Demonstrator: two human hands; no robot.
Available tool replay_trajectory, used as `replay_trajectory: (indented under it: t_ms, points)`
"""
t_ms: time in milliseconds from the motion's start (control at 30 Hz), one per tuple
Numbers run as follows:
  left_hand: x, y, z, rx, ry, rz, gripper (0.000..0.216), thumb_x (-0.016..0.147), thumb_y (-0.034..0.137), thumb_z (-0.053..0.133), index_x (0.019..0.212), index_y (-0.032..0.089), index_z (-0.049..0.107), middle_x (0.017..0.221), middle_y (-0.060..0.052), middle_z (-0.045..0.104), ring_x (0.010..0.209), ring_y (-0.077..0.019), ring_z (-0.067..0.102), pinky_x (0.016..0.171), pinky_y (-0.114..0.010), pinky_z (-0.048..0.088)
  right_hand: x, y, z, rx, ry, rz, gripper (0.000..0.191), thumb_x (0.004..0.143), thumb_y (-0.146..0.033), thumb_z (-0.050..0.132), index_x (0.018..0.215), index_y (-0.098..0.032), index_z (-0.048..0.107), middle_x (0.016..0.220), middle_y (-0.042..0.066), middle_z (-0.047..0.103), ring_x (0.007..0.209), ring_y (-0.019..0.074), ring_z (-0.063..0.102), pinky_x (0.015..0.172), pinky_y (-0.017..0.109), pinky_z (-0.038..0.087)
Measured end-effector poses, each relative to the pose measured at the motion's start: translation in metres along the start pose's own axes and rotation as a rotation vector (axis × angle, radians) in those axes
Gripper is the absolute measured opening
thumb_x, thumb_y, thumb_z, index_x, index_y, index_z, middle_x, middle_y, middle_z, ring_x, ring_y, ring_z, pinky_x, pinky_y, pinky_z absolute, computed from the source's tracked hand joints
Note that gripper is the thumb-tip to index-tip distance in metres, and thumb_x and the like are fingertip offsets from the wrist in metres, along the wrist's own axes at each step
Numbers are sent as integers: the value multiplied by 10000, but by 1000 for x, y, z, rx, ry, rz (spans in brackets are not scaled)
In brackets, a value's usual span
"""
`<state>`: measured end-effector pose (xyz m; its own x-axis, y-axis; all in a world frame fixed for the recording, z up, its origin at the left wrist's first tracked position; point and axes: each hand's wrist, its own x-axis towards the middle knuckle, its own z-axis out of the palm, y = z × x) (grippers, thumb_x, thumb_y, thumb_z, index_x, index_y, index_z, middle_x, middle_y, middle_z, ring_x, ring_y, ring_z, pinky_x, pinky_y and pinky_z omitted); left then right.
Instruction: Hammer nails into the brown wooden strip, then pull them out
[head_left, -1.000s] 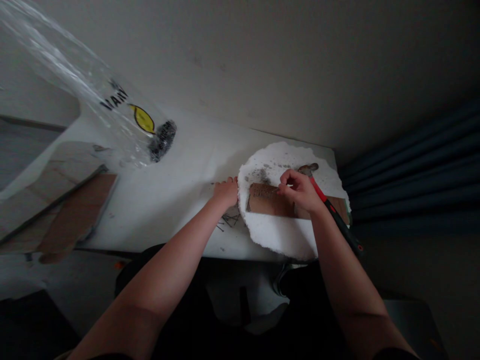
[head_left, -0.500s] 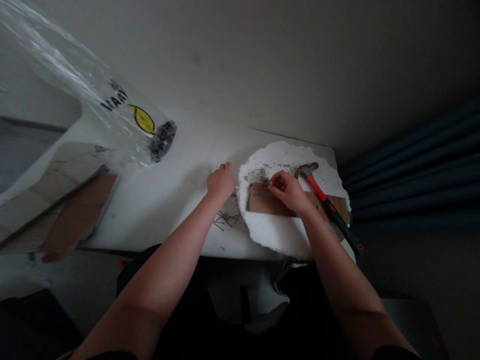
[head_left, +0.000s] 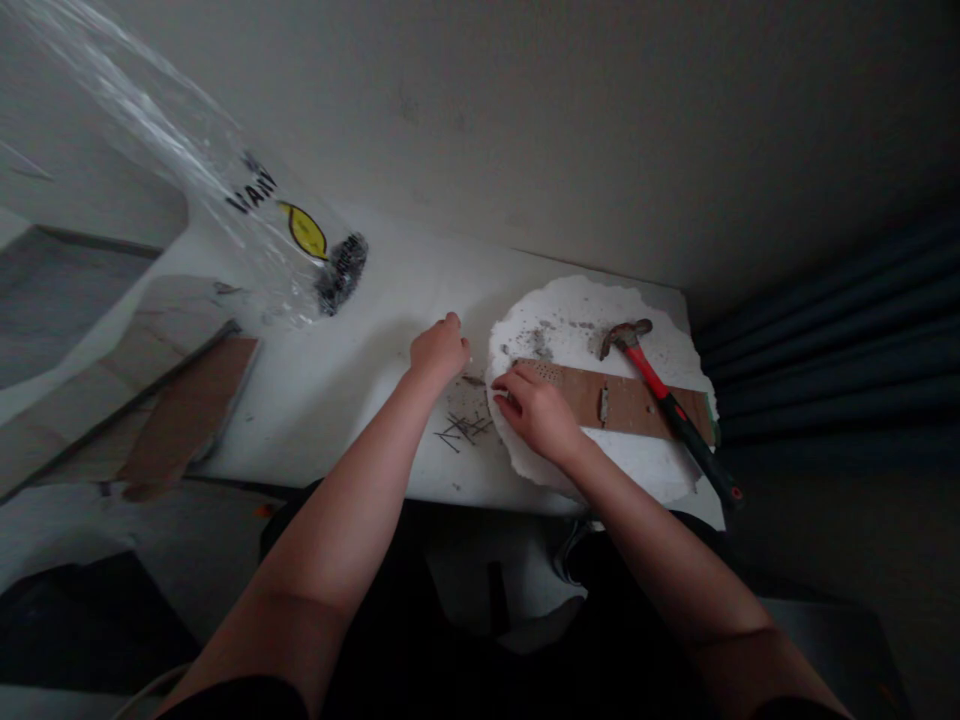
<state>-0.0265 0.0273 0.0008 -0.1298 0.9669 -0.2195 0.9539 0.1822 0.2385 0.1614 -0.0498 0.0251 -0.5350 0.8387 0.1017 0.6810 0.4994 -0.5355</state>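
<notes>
My left hand [head_left: 441, 348] hovers over the white table with its fingers curled closed; whatever they hold, if anything, is hidden. My right hand [head_left: 536, 412] is over the left end of a brown wooden board [head_left: 630, 402], thumb and fingertips drawn toward each other; I cannot make out what is between them. Many small holes pit that end of the board. Under it lies a ragged-edged white foam slab [head_left: 574, 295]. A claw hammer [head_left: 656, 385] with a red and black handle rests across the board's right part. Loose nails [head_left: 465, 428] lie between my forearms.
A clear plastic bag [head_left: 262, 255] with a yellow print stands at the back left of the table [head_left: 322, 420]. Brown board pieces [head_left: 191, 410] lean at the left. A dark curtain [head_left: 825, 360] hangs on the right, and a wall rises behind the table.
My right hand has moved left along the board to its left end, uncovering a slot in the board's middle. My left hand stays closed near the same place. The view has shifted slightly.
</notes>
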Motion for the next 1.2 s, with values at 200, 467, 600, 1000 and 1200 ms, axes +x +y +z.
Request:
replay_trajectory:
  t_ms: [200,467,600,1000,1200]
  points:
    - [1,-8,5,164,-208,13,467,910,378,447,1321,188,562,1277,-176,677,1177,-319,643,901,-410,535,0,53,-65,-20,223,222,82,894,-227,583,946,-197,639,869,50,658,709,169,564,679,301,422]
    - [-1,1,12,205,-302,94,465,874,328,499,1306,204,616,1305,-160,677,1174,-318,648,902,-413,544,-7,70,-57,-93,-124,135,42,816,-169,588,808,-200,615,821,43,652,722,168,549,647,286,371]
    - [-3,4,11,224,-308,145,393,845,209,499,1184,231,696,1245,-128,712,1125,-288,669,867,-376,547,-2,61,-50,-183,-157,137,72,787,-140,583,787,-205,614,835,52,659,722,172,539,647,291,352]
    - [-10,16,21,180,-89,55,465,883,187,430,1339,165,517,1289,-179,644,1174,-313,629,931,-414,514,2,55,-47,-189,-160,187,52,765,-181,619,761,-211,577,833,53,663,703,169,527,609,290,325]
    - [-5,20,18,-107,-12,24,471,916,204,405,1387,193,423,1316,-137,641,1164,-247,640,925,-361,521,3,57,-45,-214,-162,191,60,756,-190,634,767,-212,580,826,56,662,703,177,533,588,298,306]
